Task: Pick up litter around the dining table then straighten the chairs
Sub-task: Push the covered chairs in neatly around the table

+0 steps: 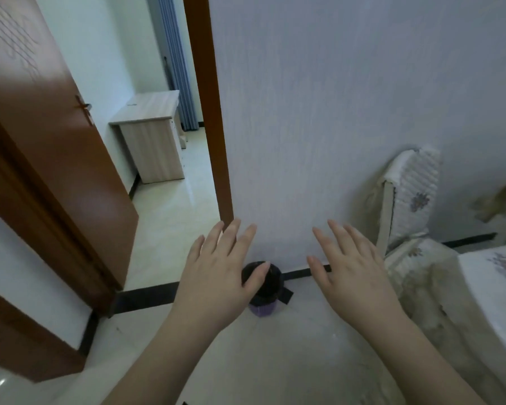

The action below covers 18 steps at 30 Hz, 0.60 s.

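Note:
Both of my hands are stretched out in front of me, palms down and fingers straight, holding nothing. My left hand (219,270) hovers over a small purple waste bin (265,293) lined with a black bag, which stands on the floor against the wall. My right hand (351,270) is to the right of the bin. A chair (409,206) with a pale embroidered cover stands at the right, against the wall. The corner of the dining table (491,276), under a white floral cloth, shows at the right edge.
A pale wall (333,112) faces me. At the left, an open brown door (41,147) leads into another room with a wooden desk (152,135). The floor is glossy light tile with a black skirting strip.

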Available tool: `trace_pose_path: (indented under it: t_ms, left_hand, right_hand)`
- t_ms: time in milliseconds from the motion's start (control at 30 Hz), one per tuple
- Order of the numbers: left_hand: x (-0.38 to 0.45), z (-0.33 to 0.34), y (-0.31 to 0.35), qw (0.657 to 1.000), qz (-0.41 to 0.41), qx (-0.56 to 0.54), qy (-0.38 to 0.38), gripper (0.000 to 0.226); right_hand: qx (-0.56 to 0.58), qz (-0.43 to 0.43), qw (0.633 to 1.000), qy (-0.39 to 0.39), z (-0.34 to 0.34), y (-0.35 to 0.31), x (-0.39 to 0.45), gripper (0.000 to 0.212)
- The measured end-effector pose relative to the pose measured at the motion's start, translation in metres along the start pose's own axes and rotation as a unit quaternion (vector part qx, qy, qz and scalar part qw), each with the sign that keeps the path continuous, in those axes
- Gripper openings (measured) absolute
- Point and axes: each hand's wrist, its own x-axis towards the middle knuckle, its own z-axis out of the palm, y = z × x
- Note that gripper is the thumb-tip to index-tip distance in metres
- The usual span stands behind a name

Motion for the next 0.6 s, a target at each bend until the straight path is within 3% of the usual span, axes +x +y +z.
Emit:
trace_pose_path:
  t_ms: [267, 600]
  left_hand:
    - [0.150, 0.043, 0.026, 0.999, 0.050, -0.008, -0.003, 0.075]
    - [0.313, 0.112, 0.068, 0.985, 0.170, -0.026, -0.029, 0.068]
  right_hand:
    - [-0.023, 0.039, 0.999, -0.008, 0.036, 0.067, 0.130, 0.059]
    - [-0.032, 0.128, 0.991, 0.001, 0.076, 0.149, 0.231, 0.060]
